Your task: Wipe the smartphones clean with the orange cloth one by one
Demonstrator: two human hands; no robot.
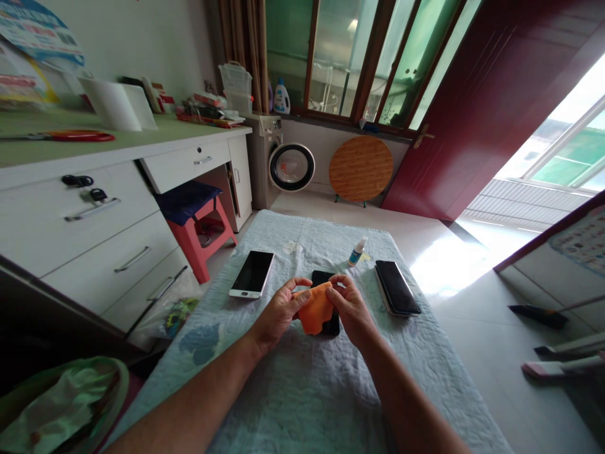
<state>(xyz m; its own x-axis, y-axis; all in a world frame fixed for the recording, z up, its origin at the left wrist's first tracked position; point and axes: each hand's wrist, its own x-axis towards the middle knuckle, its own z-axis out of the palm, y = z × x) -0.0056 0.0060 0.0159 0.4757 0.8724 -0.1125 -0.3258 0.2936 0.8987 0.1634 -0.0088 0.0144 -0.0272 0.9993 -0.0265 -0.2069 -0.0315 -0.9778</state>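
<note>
So your biggest thing here is the table with the pale blue quilted cover [321, 397], and you're working over the middle of it. Your left hand [278, 312] and right hand [351, 306] sit near each other, a small gap between, both pinching the upper edge of the cloth. The black phone [333, 326] lies below, partly hidden, with the white phone [252, 275] off to your left and the dark-screened phone [397, 287] off to your right. The orange cloth [316, 313] hangs over the black phone; can't tell if it's touching. Smallest is the little spray bottle [358, 251], upright beyond your right hand. Looks to me like you're at the cloth-arranging step, so imo the next move calls for a firm, flat grip on it.
</note>
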